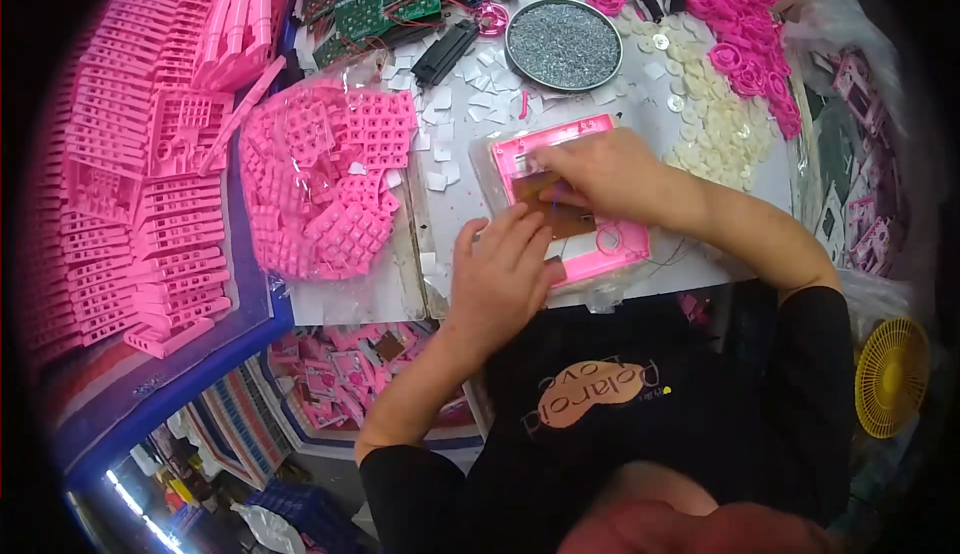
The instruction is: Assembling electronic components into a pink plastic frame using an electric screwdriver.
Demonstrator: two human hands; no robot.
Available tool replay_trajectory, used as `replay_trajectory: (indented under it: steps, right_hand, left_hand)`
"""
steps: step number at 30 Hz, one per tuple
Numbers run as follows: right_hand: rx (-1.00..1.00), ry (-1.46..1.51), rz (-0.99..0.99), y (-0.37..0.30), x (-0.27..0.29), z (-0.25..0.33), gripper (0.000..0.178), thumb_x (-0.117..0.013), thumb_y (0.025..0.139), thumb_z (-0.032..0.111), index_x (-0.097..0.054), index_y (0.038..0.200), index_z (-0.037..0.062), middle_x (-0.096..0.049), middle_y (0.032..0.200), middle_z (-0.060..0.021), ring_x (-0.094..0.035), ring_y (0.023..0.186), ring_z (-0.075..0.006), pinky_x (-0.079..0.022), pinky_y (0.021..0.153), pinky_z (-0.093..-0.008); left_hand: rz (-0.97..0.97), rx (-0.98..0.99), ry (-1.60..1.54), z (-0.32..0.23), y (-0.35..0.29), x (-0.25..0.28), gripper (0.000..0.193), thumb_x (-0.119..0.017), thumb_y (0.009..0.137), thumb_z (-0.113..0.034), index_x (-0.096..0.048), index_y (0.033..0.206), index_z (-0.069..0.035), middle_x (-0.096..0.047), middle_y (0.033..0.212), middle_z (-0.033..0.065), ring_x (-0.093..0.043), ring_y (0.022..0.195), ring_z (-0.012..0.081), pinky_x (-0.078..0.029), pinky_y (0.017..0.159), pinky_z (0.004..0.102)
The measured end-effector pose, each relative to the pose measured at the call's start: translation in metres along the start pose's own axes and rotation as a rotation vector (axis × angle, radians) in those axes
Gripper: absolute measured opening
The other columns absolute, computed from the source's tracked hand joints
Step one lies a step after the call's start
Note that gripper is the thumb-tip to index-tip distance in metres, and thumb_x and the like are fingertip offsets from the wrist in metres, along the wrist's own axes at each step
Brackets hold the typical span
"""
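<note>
Reaching in from the near side of the desk [640, 292] in the head view, both bare hands meet over a shallow pink casing [622, 257] that lies open, with a brown board [570, 220] inside it. The left hand [505, 272] has its fingers bent and slightly apart at the casing's left side, their tips by the board; whether they grip anything cannot be told. The right hand [608, 176] comes across from the right, thumb and fingers curled toward each other over the board's far part; what lies between the fingertips is hidden. Thin wires [668, 257] trail at the casing's near right corner.

Beyond the casing stands a round dish [564, 46] full of small grey metal pieces. White paper squares [440, 114] are scattered to the left of it, with a black part [445, 53] among them and green circuit boards [385, 16] farther off. Left of the casing sits a clear bag of pink keypads [325, 169]; farther left, pink plastic panels [150, 164] are stacked. Pale round discs [715, 104] spread to the far right, near a heap of bright pink rings [735, 4].
</note>
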State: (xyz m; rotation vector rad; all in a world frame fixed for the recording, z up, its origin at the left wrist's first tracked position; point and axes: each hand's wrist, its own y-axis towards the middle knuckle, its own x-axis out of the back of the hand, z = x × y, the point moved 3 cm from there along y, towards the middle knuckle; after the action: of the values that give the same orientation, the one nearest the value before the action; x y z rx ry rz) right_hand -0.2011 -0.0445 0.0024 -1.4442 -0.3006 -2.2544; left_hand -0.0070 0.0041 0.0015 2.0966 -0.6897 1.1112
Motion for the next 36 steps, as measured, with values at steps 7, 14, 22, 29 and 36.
replay_trajectory:
  steps: [7,14,22,29,36]
  right_hand:
    - [0.224,-0.037,-0.285,-0.046,0.013,0.022,0.064,-0.079,0.08,0.023,-0.056,0.135,-0.0017,-0.056,0.138,-0.0201,-0.052,0.131,-0.0373,-0.041,0.108,-0.0509]
    - [0.161,-0.214,-0.018,-0.062,-0.021,0.038,0.062,-0.062,0.091,0.037,-0.06,0.133,-0.0084,-0.051,0.149,-0.0237,-0.046,0.139,-0.0369,-0.035,0.115,-0.0496]
    - [0.163,-0.415,0.051,-0.053,-0.027,0.053,0.059,-0.059,0.091,0.031,-0.057,0.135,-0.0088,-0.051,0.148,-0.0235,-0.042,0.143,-0.0382,-0.032,0.118,-0.0503]
    - [0.152,-0.348,-0.032,-0.061,-0.025,0.043,0.063,-0.06,0.092,0.037,-0.057,0.134,-0.0099,-0.051,0.148,-0.0234,-0.039,0.143,-0.036,-0.031,0.116,-0.0535]
    - [0.181,-0.323,-0.097,-0.057,-0.026,0.048,0.062,-0.062,0.09,0.041,-0.062,0.126,-0.0095,-0.055,0.142,-0.0243,-0.047,0.133,-0.0351,-0.037,0.109,-0.052]
  left_hand:
    - [0.11,-0.023,0.15,-0.008,-0.001,-0.006,0.039,-0.075,0.086,-0.028,-0.067,0.117,-0.006,-0.067,0.125,0.008,-0.06,0.125,0.0226,-0.034,0.103,0.0477]
    - [0.142,-0.029,0.168,-0.008,0.004,-0.007,0.038,-0.075,0.084,-0.026,-0.067,0.116,-0.007,-0.067,0.122,0.0071,-0.062,0.121,0.0199,-0.039,0.091,0.0402]
    - [0.186,-0.061,0.216,-0.007,0.007,-0.001,0.037,-0.075,0.084,-0.021,-0.067,0.117,-0.007,-0.067,0.123,0.0066,-0.063,0.121,0.0187,-0.042,0.083,0.0391]
    - [0.387,0.101,-0.002,0.007,0.045,0.018,0.023,-0.074,0.084,-0.018,-0.072,0.105,-0.007,-0.073,0.105,0.0109,-0.07,0.097,0.0252,-0.049,0.075,0.0389]
    - [-0.162,0.036,0.173,0.091,0.182,-0.025,0.014,-0.074,0.078,-0.025,-0.077,0.086,-0.013,-0.069,0.087,0.007,-0.065,0.091,0.0298,-0.046,0.082,0.0467]
